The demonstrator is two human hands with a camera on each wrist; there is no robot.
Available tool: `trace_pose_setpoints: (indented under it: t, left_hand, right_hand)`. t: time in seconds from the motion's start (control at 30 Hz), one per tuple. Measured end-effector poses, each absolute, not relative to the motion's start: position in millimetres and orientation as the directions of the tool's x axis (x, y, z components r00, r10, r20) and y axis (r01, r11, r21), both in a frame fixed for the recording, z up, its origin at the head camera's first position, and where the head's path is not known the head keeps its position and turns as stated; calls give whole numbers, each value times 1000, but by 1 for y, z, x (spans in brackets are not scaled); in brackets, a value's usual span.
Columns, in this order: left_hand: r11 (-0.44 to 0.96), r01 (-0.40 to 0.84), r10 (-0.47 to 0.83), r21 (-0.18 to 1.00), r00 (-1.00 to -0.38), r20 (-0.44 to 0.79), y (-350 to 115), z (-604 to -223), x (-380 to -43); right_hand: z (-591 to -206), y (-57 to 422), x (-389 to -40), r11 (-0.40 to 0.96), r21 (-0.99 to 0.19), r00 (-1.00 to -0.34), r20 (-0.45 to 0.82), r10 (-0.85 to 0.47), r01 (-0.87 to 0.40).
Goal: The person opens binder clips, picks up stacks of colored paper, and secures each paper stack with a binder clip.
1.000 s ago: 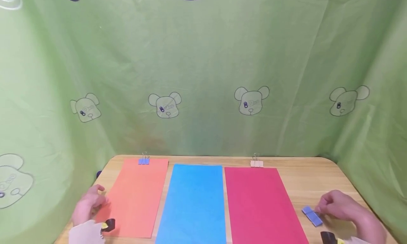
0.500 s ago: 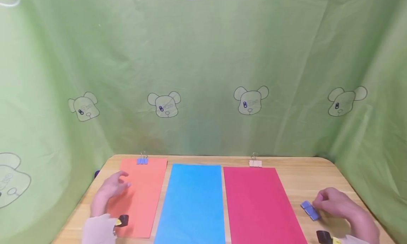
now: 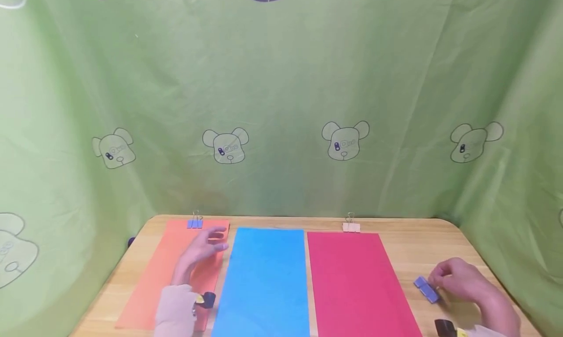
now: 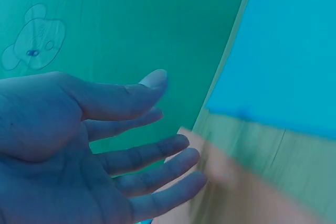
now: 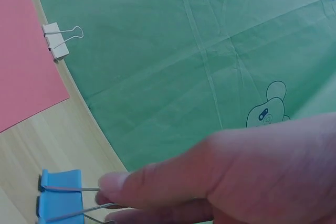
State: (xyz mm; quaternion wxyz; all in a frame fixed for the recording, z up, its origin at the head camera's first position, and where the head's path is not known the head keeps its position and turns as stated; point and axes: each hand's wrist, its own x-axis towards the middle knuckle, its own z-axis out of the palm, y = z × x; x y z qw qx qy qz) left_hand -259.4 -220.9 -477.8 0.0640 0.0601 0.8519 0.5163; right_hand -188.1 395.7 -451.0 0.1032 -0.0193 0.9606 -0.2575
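Observation:
My left hand point(image 3: 201, 246) hovers over the right side of the orange sheet point(image 3: 154, 288), fingers spread and holding nothing; the left wrist view shows the bare palm point(image 4: 47, 161). At the table's right, my right hand point(image 3: 459, 278) is at a blue binder clip point(image 3: 426, 290). In the right wrist view, thumb and fingers pinch the wire handles of that binder clip point(image 5: 61, 198). The clip's lower part is cut off there. A blue sheet point(image 3: 264, 283) lies in the middle and a red sheet point(image 3: 358, 283) right of it.
A second blue binder clip point(image 3: 195, 224) sits at the orange sheet's far edge. A white binder clip point(image 3: 351, 227) stands at the far edge of the red sheet. Behind the wooden table point(image 3: 422, 244) hangs a green curtain point(image 3: 281, 83) with bear prints.
My left hand has swept rightward and away from me, from the orange sheet's left edge to near its right side, its fingers opening. The right hand stays at the blue binder clip.

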Motion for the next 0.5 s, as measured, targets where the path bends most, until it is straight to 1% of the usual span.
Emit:
trace_pose_setpoints:
  t: [0.1,0.17,0.33,0.5]
  left_hand:
    - [466,26,172,885,-983,-62,-208,-480,-265]
    - [499,16,160,866,-984,-75,-199,-479,-267]
    - [646,40,160,763,-984,-83,-177,-474,-275]
    - [717,-5,128,697,-982,-139,-160,-474,-286]
  right_hand:
    - [-450,399,-189,880,-474,-981,-179,-77,17]
    - [-450,400,-189,878,-477,-981,-180,-75,20]
    - [-451,401,-190,870,-493,-981,-178,-79,19]
    - [-452,401,-192,868,-497,-983,-162,-88,4]
